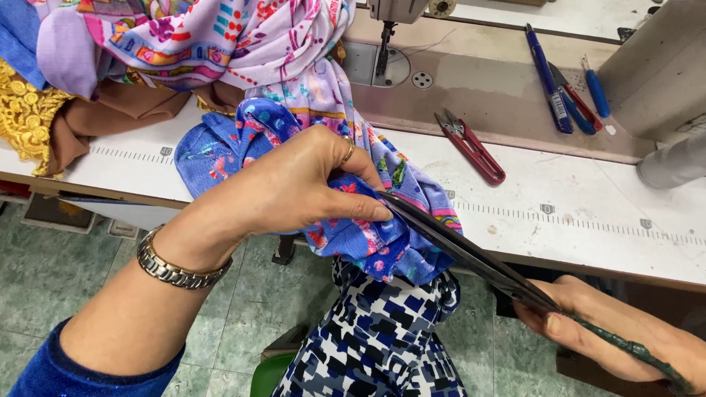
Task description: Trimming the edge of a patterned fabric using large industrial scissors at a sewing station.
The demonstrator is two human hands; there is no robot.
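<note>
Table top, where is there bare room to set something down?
The table is bare right of the red snips, along the printed ruler strip toward the grey sleeve. A smaller bare patch lies left, below the brown cloth. The middle is crowded: blue fabric, left hand and scissors. Pens fill the machine bed.

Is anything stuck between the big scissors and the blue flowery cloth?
Nothing visible is. The scissors, held in the right hand, have their dark blade tips right at the blue printed fabric, beside the left hand that pinches the cloth. The small red thread snips lie apart on the sewing table.
</note>
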